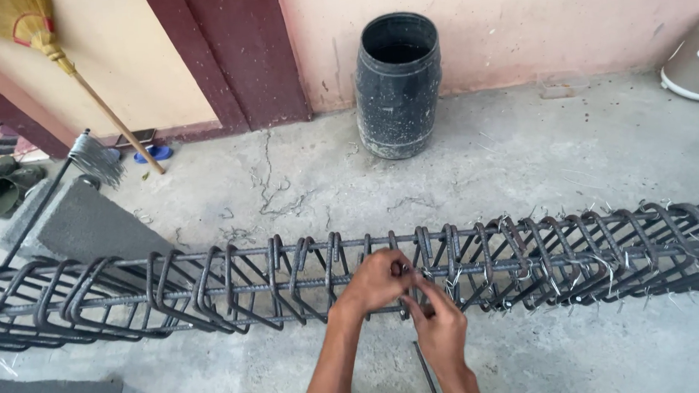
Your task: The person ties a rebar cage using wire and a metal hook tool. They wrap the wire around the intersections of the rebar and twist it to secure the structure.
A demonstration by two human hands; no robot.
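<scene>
Rebar cage [212, 293]: long, dark, horizontal; right half wire-tied; both hands gripping middle.

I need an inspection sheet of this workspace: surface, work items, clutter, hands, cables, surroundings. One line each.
Surface: cracked grey concrete floor.
Work items: long steel bar cage lying across the floor; wire ties show on its right part only.
Clutter: grey block, thin rod on the floor, wire coil.
Hands: left hand and right hand both at one cage joint; grip hidden.
Cables: nothing seen.
Surroundings: black barrel, broom, sandals, pink wall.
</scene>
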